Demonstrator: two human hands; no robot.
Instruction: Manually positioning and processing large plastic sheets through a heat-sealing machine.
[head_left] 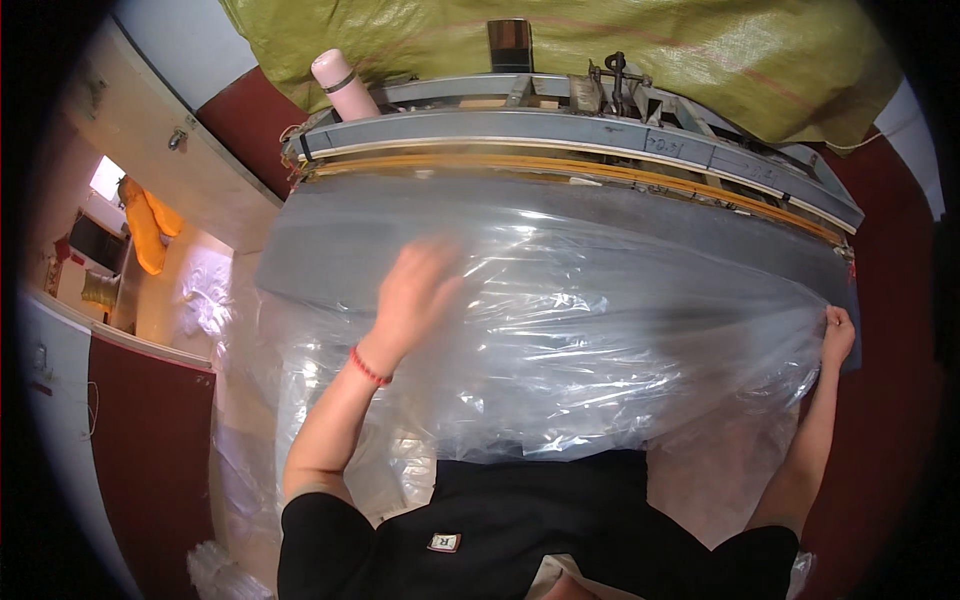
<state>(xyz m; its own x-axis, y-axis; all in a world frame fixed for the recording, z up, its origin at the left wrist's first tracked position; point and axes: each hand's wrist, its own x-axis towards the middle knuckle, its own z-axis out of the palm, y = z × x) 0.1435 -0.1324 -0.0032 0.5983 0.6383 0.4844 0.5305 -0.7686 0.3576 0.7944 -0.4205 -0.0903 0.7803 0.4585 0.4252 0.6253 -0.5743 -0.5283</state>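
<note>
A wide sheet of clear plastic film [560,340] lies over the grey work surface and drapes down in front of me, wrinkled and shiny. At the sheet's right edge, my right hand [840,335] is closed, its fingers pinching the film. My left hand [415,285] is over the left part of the film, blurred by motion. Its fingers look stretched out with the thumb apart, and nothing shows in them. Whether it touches the film I cannot tell. A red beaded bracelet [370,367] circles my left wrist.
Behind the work surface runs a grey metal frame [450,128] with orange strips [480,160] and a clamp-like fitting [617,85]. A pink bottle [343,85] and a dark phone-like slab [510,45] stand there, before a green woven sheet [700,50]. An open door [180,140] is at left.
</note>
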